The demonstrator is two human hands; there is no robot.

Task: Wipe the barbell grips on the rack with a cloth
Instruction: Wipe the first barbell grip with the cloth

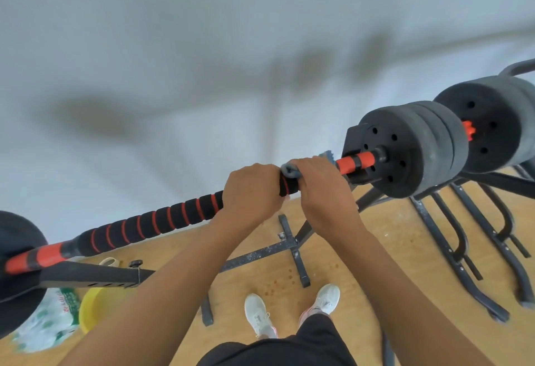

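Note:
A barbell lies across the rack, its grip (150, 222) padded in black foam with red rings. My left hand (250, 192) curls round the foam near its right end. Just to the right, my right hand (320, 186) wraps a blue-grey cloth (291, 170) around the bar; a frayed corner of the cloth pokes out beyond my fingers. Past that hand the bar turns orange with black bands (357, 161) and runs into black weight plates (411, 148). Another plate (17, 255) caps the left end.
A black rack arm (92, 274) carries the bar's left end, and black steel legs (289, 247) cross the wooden floor. More plates (492, 122) and rack hooks stand at the right. A yellow basin (89, 307) and a printed plastic bag (49, 325) lie at lower left. White shoes below.

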